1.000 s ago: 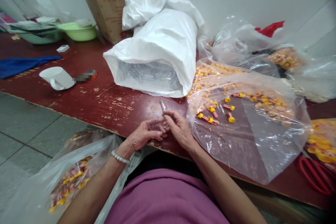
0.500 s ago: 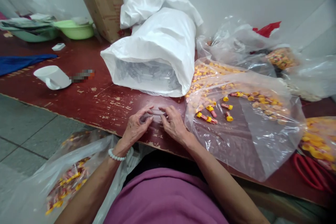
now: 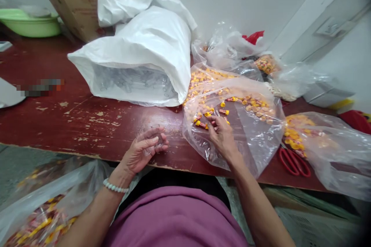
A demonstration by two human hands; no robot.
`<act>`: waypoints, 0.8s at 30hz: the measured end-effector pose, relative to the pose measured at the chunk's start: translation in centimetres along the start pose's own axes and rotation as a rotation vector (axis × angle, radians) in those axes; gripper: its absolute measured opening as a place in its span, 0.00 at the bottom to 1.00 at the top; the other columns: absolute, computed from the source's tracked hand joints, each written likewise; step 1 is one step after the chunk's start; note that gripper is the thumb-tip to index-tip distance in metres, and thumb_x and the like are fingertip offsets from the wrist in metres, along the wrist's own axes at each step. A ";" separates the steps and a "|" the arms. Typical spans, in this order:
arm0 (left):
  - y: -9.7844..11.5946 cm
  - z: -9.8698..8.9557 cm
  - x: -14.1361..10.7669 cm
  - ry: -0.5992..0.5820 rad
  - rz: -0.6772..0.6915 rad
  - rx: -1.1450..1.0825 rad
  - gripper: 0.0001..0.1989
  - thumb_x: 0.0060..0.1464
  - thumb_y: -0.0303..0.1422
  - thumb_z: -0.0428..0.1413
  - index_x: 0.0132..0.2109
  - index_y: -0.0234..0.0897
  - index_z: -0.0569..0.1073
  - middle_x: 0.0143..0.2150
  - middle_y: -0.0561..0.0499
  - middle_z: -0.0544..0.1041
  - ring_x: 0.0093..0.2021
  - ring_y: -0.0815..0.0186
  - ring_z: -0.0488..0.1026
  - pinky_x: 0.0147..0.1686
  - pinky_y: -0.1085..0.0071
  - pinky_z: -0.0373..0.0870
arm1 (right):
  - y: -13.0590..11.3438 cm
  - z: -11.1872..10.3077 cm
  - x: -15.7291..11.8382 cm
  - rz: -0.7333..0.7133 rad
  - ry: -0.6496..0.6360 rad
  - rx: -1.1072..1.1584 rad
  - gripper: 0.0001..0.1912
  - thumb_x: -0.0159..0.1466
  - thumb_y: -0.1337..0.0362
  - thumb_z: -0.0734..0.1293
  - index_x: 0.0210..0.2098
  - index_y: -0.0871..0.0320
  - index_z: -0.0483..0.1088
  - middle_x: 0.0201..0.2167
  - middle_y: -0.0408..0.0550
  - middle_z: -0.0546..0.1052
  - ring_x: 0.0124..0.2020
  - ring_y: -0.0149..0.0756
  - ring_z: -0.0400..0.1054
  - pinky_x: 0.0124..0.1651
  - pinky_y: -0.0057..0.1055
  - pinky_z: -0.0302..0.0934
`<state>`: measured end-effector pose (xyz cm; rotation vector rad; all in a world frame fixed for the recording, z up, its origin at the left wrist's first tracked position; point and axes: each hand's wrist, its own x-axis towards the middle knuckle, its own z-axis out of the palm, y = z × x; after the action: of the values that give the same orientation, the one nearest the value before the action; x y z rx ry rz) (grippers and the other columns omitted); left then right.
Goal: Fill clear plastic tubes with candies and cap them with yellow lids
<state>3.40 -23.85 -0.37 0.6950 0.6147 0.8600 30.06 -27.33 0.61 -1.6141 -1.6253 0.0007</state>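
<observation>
My left hand (image 3: 146,146) is curled around a clear plastic tube (image 3: 159,136), palm partly upward, just above the front of the table. To the right, my right hand (image 3: 222,135) is at the mouth of a clear plastic bag (image 3: 255,139), thumb and fingers pinched at a small red tube with a yellow cap (image 3: 207,114). Several more such capped tubes (image 3: 201,124) lie around the fingertips. Behind my left hand, a white sack (image 3: 159,42) lies on its side, its mouth facing me, with many clear tubes (image 3: 133,83) inside.
Red-handled scissors (image 3: 294,162) lie right of the bag, by another bag of yellow-capped pieces (image 3: 295,135). A filled bag (image 3: 43,216) sits below the table edge at left. A cardboard box (image 3: 72,4) and a green basin (image 3: 31,23) stand at the back left.
My hands were together over a clear tube; they have parted. My right hand moved right to the capped tubes, while my left kept the clear tube. The view swung right.
</observation>
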 end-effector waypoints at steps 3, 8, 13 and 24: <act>-0.6 0.6 0.0 -0.018 -0.007 0.015 0.15 0.49 0.27 0.60 0.46 0.34 0.75 0.37 0.46 0.78 0.42 0.57 0.76 0.42 0.62 0.74 | 4.3 0.2 -0.3 -0.011 -0.153 -0.194 0.13 0.61 0.66 0.62 0.44 0.57 0.71 0.43 0.54 0.75 0.44 0.44 0.68 0.50 0.44 0.61; -2.1 2.2 0.2 0.080 0.030 0.219 0.16 0.45 0.30 0.64 0.43 0.33 0.75 0.35 0.48 0.78 0.32 0.64 0.77 0.33 0.69 0.74 | 5.8 1.2 -0.8 0.050 -0.090 -0.210 0.17 0.65 0.66 0.55 0.50 0.60 0.69 0.41 0.57 0.74 0.42 0.42 0.67 0.47 0.40 0.62; -3.4 3.5 0.7 0.094 0.047 0.360 0.19 0.42 0.32 0.66 0.42 0.32 0.74 0.35 0.47 0.79 0.31 0.68 0.75 0.31 0.73 0.73 | 5.0 1.7 -0.6 0.033 -0.129 -0.210 0.17 0.64 0.62 0.60 0.51 0.54 0.68 0.42 0.54 0.71 0.44 0.43 0.65 0.49 0.41 0.61; -4.1 4.6 0.6 0.110 -0.005 0.377 0.20 0.38 0.32 0.67 0.42 0.32 0.75 0.36 0.48 0.79 0.31 0.68 0.74 0.32 0.72 0.71 | 0.6 0.2 -0.3 0.383 0.066 0.460 0.14 0.62 0.56 0.64 0.42 0.58 0.67 0.33 0.46 0.75 0.29 0.31 0.69 0.36 0.32 0.66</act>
<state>8.98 -26.63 -0.73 0.9892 0.8901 0.7884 30.41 -27.38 0.02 -1.5110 -1.1376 0.4803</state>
